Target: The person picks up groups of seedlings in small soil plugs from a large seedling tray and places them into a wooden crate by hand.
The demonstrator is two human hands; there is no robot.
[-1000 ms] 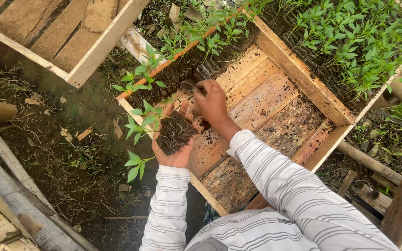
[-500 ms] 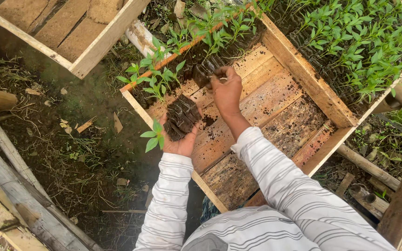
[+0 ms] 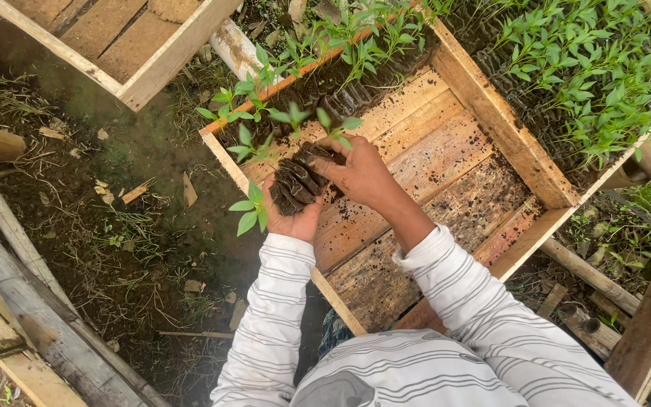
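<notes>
My left hand (image 3: 295, 220) cradles a bunch of several small seedlings in dark soil-filled bags (image 3: 295, 181), their green leaves sticking out to the left and top. My right hand (image 3: 359, 172) rests against the right side of the same bunch, fingers on the bags. Both hands hover over the near left corner of a wooden crate (image 3: 491, 113). A row of more seedlings (image 3: 340, 53) stands along the crate's far edge. The crate's plank floor is bare and soil-stained.
A second crate packed with green seedlings (image 3: 589, 68) sits at the right. An empty wooden crate (image 3: 114, 38) lies at top left. Logs and planks (image 3: 9, 271) run along the left, over muddy ground (image 3: 137, 226) with wood chips.
My right hand drew back from the seedling row toward my left hand. The bunch in my left hand has grown and both hands now meet on it.
</notes>
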